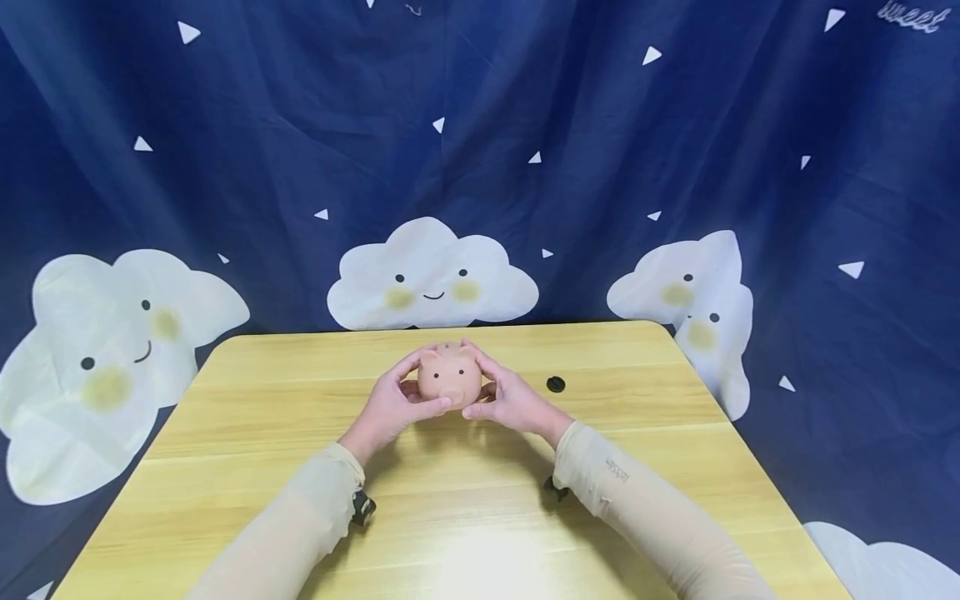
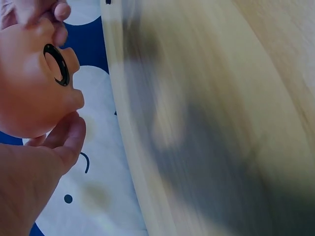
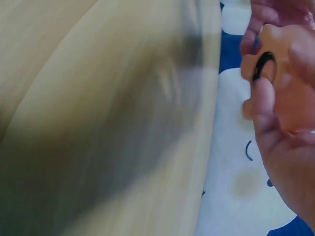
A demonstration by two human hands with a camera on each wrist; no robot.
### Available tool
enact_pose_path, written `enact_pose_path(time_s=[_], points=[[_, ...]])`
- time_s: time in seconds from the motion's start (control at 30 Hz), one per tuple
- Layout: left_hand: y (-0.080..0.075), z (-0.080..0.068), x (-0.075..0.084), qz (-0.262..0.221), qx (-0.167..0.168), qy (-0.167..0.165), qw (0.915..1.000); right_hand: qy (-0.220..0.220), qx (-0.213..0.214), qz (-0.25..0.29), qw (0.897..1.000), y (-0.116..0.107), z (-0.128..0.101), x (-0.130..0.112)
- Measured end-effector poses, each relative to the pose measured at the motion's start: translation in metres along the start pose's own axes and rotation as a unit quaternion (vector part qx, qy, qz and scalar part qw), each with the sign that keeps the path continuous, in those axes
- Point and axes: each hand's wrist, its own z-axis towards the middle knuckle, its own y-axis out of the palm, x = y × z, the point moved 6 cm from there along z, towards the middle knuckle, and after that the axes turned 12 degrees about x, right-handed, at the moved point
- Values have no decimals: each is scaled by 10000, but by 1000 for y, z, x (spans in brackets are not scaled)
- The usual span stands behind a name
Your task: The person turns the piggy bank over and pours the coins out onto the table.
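A pink piggy bank (image 1: 447, 385) is held up over the far part of the table, its snout and eyes toward me in the head view. My left hand (image 1: 392, 404) grips it from the left, with the thumb beside the snout. From the other side my right hand (image 1: 517, 402) holds it too. Both wrist views show the underside, with stubby feet and a round opening rimmed by a black ring (image 2: 57, 65). In the right wrist view, the right thumb (image 3: 265, 96) lies at that ring. A small black round cap (image 1: 556, 384) lies on the table right of the hands.
The light wood table (image 1: 247, 433) has rounded far corners. Right behind it hangs a dark blue curtain (image 1: 480, 183) printed with smiling clouds and white triangles. Small black devices (image 1: 363, 507) sit under both wrists.
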Motion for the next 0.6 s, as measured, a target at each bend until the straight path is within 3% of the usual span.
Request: enact_pose_path(time_s=[0.13, 0.27, 0.43, 0.6], points=[[-3, -2, 0, 308, 70, 112, 9994, 192, -277, 376, 9987, 1, 1, -5], [-4, -3, 0, 517, 109, 204, 9984, 438, -248, 543, 9973, -1, 1, -6], [-3, -3, -3, 435, -34, 162, 9989, 756, -98, 943, 9926, 0, 1, -1], [-1, -2, -6, 164, -305, -81, 9994, 833, 40, 1144, 9899, 3, 0, 4]])
